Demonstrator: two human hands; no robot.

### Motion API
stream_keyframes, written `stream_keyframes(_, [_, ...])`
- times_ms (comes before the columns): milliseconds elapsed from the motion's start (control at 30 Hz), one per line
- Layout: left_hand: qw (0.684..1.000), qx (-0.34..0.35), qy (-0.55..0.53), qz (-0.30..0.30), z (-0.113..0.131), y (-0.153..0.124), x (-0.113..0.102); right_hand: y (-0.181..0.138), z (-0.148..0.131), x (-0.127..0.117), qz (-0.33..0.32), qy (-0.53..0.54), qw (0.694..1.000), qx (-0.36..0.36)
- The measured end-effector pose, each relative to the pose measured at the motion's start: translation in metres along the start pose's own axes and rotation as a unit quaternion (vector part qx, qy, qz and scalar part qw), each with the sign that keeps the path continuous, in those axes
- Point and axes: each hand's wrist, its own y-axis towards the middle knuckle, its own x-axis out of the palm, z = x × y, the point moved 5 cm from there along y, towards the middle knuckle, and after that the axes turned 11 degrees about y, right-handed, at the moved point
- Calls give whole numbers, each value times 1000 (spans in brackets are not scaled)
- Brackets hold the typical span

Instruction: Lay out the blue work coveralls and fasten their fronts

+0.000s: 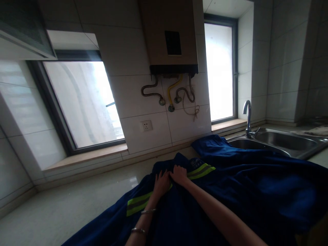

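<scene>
A dark blue work garment [243, 191] with yellow-green reflective stripes [200, 171] lies spread over the pale countertop [77, 201]. My left hand [161, 183] rests flat on the cloth with its fingers stretched out; two bracelets sit on that wrist. My right hand [179, 175] lies right beside it, touching it, with its fingers curled down onto a raised fold of the blue fabric next to a stripe. Both hands are near the garment's far edge.
A steel double sink [284, 141] with a curved tap [247, 116] sits at the right, with the garment's edge reaching it. A wall-mounted water heater [170, 37] with hoses hangs above a socket [147, 125]. Windows stand left and right of it.
</scene>
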Motion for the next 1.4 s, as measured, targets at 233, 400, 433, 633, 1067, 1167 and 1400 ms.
stream_keyframes(233, [999, -16, -40, -3, -4, 6, 1, 17, -12, -11, -15, 108, 991, -84])
stream_keyframes(400, [994, -40, -106, 8, -15, 16, 8, 3, -12, 11, -48, 144, 979, -139])
stream_keyframes(433, [992, -46, -118, 13, -17, 17, 9, 1, -10, 15, -49, 148, 978, -140])
stream_keyframes(633, [981, -98, -154, 64, -42, 20, -9, -14, -6, 10, -39, 110, 978, -174])
stream_keyframes(1067, [974, -166, -149, -37, -153, -11, -23, -20, -7, 23, -146, -17, 976, -159])
stream_keyframes(1167, [974, -192, -119, -17, -160, -6, -27, -21, -6, 23, -145, -16, 977, -155])
stream_keyframes(1400, [959, -280, -31, -5, -171, -22, -13, -20, -5, 25, -147, -23, 975, -162])
